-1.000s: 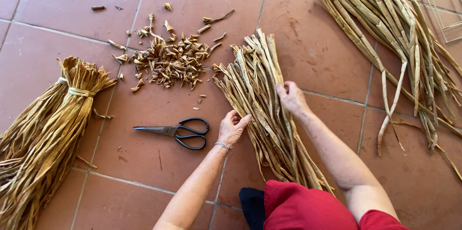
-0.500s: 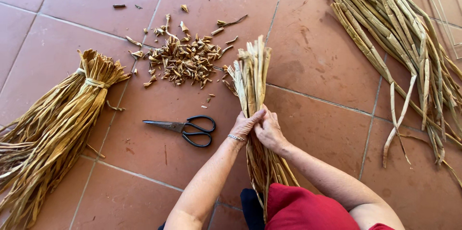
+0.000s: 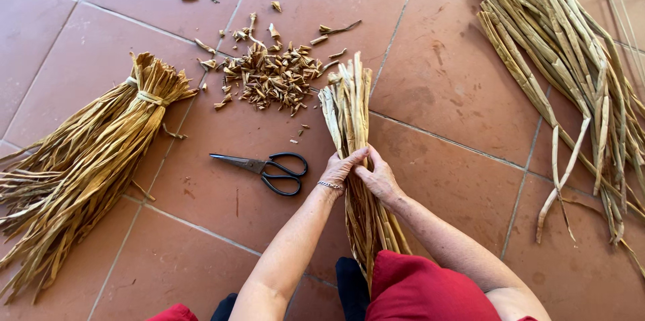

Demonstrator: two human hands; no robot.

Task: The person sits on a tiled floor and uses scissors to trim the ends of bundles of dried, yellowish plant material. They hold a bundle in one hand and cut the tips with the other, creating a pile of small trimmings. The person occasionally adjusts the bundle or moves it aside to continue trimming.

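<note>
Dry, straw-coloured leaf strips make up the bundle [image 3: 349,119] that both hands grip on the red tiled floor [image 3: 457,93]. It lies lengthwise in front of the person, its cut ends pointing away toward a pile of clippings [image 3: 272,76], its long tail running back under the person's red-clothed knee [image 3: 423,291]. The left hand [image 3: 342,168] and the right hand [image 3: 377,176] meet around the bundle's middle, fingers curled closed around the strips from either side, thumbs on top, squeezing the strands into a tight neck.

By the look of it, this material is light and papery, stiff along its length yet likely to crack if bent sharply. Loose strips probably slide past one another, so a firm wrap-around grip at the narrow waist, where the hands now sit, seems the best place to hold; taken near the splayed tips, it would likely fan apart.

Black-handled scissors [image 3: 269,166] lie shut on the tiles just left of the left hand, not touched. A tied sheaf [image 3: 101,153] rests further left, bound near its upper end, and a loose heap of longer stalks [image 3: 564,72] lies well apart at the right.
</note>
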